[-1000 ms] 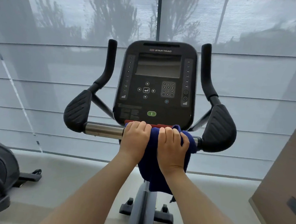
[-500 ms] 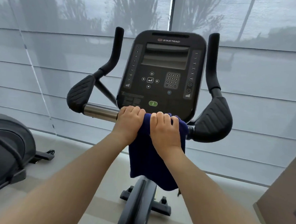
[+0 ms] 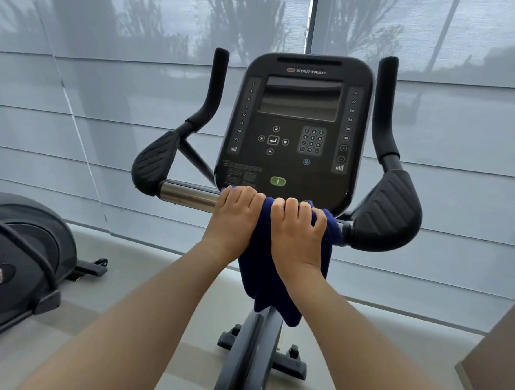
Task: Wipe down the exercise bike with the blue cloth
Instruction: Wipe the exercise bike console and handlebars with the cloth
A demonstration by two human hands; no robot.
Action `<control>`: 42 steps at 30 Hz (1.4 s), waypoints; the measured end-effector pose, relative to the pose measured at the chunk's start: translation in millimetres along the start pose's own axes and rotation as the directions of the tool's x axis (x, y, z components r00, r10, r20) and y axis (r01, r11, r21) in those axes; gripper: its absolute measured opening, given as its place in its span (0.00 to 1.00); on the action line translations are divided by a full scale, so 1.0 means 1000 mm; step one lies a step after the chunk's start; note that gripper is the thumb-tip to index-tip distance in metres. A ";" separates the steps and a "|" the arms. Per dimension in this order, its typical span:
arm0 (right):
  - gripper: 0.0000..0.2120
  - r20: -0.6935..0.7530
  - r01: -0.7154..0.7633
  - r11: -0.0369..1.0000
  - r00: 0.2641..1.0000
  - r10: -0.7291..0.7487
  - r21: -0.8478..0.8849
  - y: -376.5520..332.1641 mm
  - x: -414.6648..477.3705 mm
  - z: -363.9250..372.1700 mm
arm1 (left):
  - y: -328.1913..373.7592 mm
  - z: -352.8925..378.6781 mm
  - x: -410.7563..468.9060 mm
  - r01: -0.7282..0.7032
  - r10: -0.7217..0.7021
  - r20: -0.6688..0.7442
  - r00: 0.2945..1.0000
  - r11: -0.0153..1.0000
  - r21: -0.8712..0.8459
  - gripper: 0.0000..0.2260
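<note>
Left hand (image 3: 233, 220) and right hand (image 3: 297, 235) are gripping cloth (image 3: 274, 289) over bar (image 3: 187, 195). Cloth is hanging at console's (image 3: 293, 130) 6 o'clock.

My left hand (image 3: 233, 220) and right hand (image 3: 297, 230) are bare, the fingers plain, the knuckles rounded. My left forearm (image 3: 140, 323) and right forearm (image 3: 361, 346) are uncovered as well, from wrist to the bottom edge of the view, where they look slightly blurred, I think.

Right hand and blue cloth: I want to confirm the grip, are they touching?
Touching. The head view shows the right hand curled over the blue cloth, which drapes over the handlebar.
</note>
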State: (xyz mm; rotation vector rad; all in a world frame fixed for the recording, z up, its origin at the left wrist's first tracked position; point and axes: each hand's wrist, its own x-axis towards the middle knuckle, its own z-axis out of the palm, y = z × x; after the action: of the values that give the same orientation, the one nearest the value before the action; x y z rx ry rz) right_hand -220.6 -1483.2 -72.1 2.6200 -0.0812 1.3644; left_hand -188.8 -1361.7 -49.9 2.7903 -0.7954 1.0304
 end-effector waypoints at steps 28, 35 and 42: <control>0.19 0.097 -0.053 0.998 0.994 0.050 0.026 -0.151 0.064 0.020 | -0.170 0.006 -0.011 -0.219 0.221 -0.071 0.973 0.975 0.038 0.12; 0.16 0.027 -0.036 0.997 0.999 0.034 0.071 -0.150 0.048 0.019 | -0.163 -0.006 -0.009 -0.142 0.143 0.083 0.986 0.990 -0.012 0.12; 0.21 0.155 -0.025 0.980 0.988 -0.006 0.199 -0.117 0.032 0.005 | -0.144 -0.018 -0.026 -0.072 0.085 0.128 0.988 0.992 -0.105 0.26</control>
State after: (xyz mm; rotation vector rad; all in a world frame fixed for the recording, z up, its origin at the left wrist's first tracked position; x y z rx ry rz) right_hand -182.8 -1368.5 -65.0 2.8935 0.0245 1.2271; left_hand -145.6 -1221.2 -35.3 2.7850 -0.9512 0.7971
